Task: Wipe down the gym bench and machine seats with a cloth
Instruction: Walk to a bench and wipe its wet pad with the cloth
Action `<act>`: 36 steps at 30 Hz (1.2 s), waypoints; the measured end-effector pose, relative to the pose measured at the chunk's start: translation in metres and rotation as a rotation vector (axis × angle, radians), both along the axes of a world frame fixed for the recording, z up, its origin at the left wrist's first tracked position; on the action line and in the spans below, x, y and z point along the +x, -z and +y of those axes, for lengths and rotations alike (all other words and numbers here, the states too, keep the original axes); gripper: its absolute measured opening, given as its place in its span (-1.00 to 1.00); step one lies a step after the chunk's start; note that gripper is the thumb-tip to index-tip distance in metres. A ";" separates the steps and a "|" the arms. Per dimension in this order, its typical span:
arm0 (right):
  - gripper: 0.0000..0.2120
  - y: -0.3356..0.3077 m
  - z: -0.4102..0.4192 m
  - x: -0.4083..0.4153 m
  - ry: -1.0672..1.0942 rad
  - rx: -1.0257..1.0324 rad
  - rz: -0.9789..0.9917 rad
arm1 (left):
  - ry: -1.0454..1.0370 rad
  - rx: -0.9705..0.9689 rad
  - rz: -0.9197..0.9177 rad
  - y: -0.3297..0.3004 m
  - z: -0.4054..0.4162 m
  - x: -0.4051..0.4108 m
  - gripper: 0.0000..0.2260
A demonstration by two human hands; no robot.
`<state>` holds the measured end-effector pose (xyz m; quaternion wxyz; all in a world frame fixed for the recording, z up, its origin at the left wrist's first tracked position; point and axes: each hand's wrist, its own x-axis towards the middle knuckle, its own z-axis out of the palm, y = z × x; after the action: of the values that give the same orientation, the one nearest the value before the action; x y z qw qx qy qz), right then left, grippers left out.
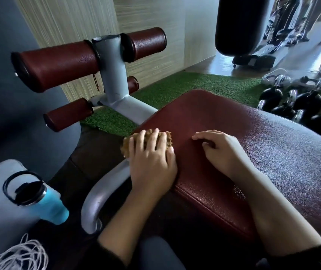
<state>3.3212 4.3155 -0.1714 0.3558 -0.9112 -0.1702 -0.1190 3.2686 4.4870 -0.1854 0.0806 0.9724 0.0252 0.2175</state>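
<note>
Dark red padded bench [233, 133], tan cloth [128, 145] on its edge

The left hand [152, 162] covers most of the tan cloth [128, 146]. The bench pad [253, 152] runs off the right edge. Far machines [284, 26] are blurred, and the white cord [19, 256] is cut off below.

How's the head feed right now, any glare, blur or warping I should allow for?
Head view: window light puts a pale sheen on the bench pad at right; the kettlebells and far machines are blurred; the wide lens bends the edges, smearing the blue bottle; both hands and the cloth are sharp.
</note>
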 end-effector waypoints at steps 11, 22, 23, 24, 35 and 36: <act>-0.86 -0.007 -0.008 -0.004 0.221 0.076 -0.032 | -0.263 -0.175 0.360 -0.046 0.016 0.089 -0.54; -0.79 -0.008 -0.009 0.001 0.375 0.286 -0.153 | -0.216 0.023 0.051 -0.002 -0.007 0.013 -0.45; -0.76 -0.009 -0.012 0.001 0.412 0.330 -0.175 | -0.135 0.064 0.057 -0.008 -0.011 0.018 -0.44; -0.73 -0.010 -0.014 0.000 0.441 0.368 -0.186 | -0.049 0.094 0.097 -0.013 -0.016 0.024 -0.43; -0.76 -0.023 0.042 -0.012 0.094 0.112 -0.090 | 0.057 -0.363 -0.020 -0.041 0.031 0.033 -0.60; -0.66 -0.023 0.055 -0.012 0.052 0.038 -0.043 | 0.012 -0.384 0.023 -0.036 0.042 0.031 -0.60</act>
<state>3.3093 4.3702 -0.1480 0.3660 -0.9057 -0.1517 -0.1507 3.2998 4.5292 -0.1490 0.2658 0.9417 0.0613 0.1970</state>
